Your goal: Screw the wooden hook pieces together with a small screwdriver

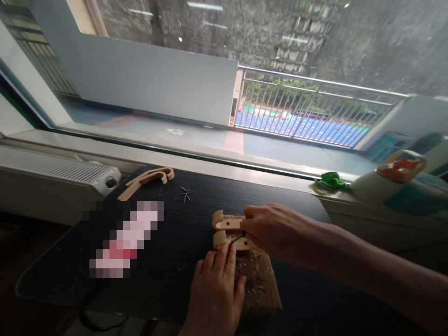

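Note:
A rough wooden block, its top marked and flecked with shiny bits, lies on the dark table. Two pale wooden pieces with curled ends rest side by side across its far part: the farther hook and the nearer hook, each showing a dark hole. My left hand lies with fingers stretched out, tips against the nearer hook and the block. Above the hooks, my right hand is closed around a thin dark-shafted tool slanting down to the nearer hook. Its handle is hidden in my fist.
More curved wooden hooks and a small pile of screws or nails lie on the table. A pixelated patch covers something at left. Beyond are a radiator, a window sill, a green cloth and a white jug.

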The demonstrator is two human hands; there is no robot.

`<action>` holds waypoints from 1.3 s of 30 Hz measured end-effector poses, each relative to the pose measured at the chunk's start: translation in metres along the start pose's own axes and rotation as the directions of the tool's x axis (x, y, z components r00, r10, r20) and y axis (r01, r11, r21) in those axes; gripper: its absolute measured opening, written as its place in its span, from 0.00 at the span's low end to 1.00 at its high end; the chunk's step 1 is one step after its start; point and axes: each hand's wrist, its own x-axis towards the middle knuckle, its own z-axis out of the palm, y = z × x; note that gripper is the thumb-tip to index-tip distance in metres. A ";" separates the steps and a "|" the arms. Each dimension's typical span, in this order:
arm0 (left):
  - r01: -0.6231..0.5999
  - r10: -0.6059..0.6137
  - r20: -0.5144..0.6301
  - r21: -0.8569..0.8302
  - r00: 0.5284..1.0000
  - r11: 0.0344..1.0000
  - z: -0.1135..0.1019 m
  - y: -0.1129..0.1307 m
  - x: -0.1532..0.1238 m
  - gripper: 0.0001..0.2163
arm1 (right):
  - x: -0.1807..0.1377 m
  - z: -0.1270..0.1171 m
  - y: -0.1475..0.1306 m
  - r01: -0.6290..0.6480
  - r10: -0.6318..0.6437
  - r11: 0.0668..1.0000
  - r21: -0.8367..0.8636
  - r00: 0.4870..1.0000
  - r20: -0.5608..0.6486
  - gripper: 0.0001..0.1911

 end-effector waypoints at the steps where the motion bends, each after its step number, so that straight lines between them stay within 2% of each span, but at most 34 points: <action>1: 0.004 -0.004 0.003 -0.001 1.000 1.000 0.000 0.000 0.000 0.21 | 0.002 0.000 -0.001 0.017 -0.018 1.000 -0.014 1.000 -0.015 0.08; 5: 0.024 -0.024 0.003 -0.004 1.000 1.000 -0.001 0.002 0.002 0.19 | 0.008 -0.005 -0.012 0.064 -0.068 0.995 -0.076 0.997 -0.044 0.09; 9: 0.037 -0.037 0.007 -0.006 0.999 0.999 -0.001 0.003 0.003 0.17 | 0.014 -0.013 -0.023 0.035 -0.027 0.991 -0.127 0.997 0.067 0.09; 15: 0.023 -0.023 0.011 -0.008 1.000 1.000 0.001 0.001 0.003 0.19 | 0.020 -0.015 -0.016 0.028 -0.016 0.993 -0.113 0.995 0.099 0.07; 22: 0.016 -0.016 0.011 -0.003 1.000 1.000 -0.001 0.001 0.002 0.21 | 0.015 -0.037 -0.016 0.032 -0.025 0.997 -0.065 0.993 0.115 0.08; 27: 0.024 -0.024 0.012 -0.014 1.000 1.000 -0.002 0.002 0.003 0.21 | 0.019 -0.030 -0.014 0.072 -0.065 0.996 -0.057 0.991 0.115 0.07; 31: 0.020 -0.019 0.023 -0.016 1.000 1.000 0.000 0.001 0.002 0.21 | 0.021 -0.021 -0.014 0.011 0.005 0.994 -0.112 0.990 0.140 0.07; 34: 0.010 -0.010 0.012 -0.003 1.000 1.000 0.001 0.000 0.002 0.21 | 0.019 -0.019 -0.015 -0.026 0.037 0.991 -0.130 0.996 0.082 0.08; 36: 0.005 -0.005 0.004 0.005 1.000 1.000 0.000 0.000 0.002 0.20 | 0.017 -0.020 -0.017 -0.021 0.026 0.992 -0.124 0.999 0.041 0.05; 39: 0.007 -0.007 0.008 0.008 1.000 1.000 -0.001 0.000 0.002 0.18 | 0.017 -0.025 -0.021 0.005 0.000 0.992 -0.125 0.999 0.044 0.06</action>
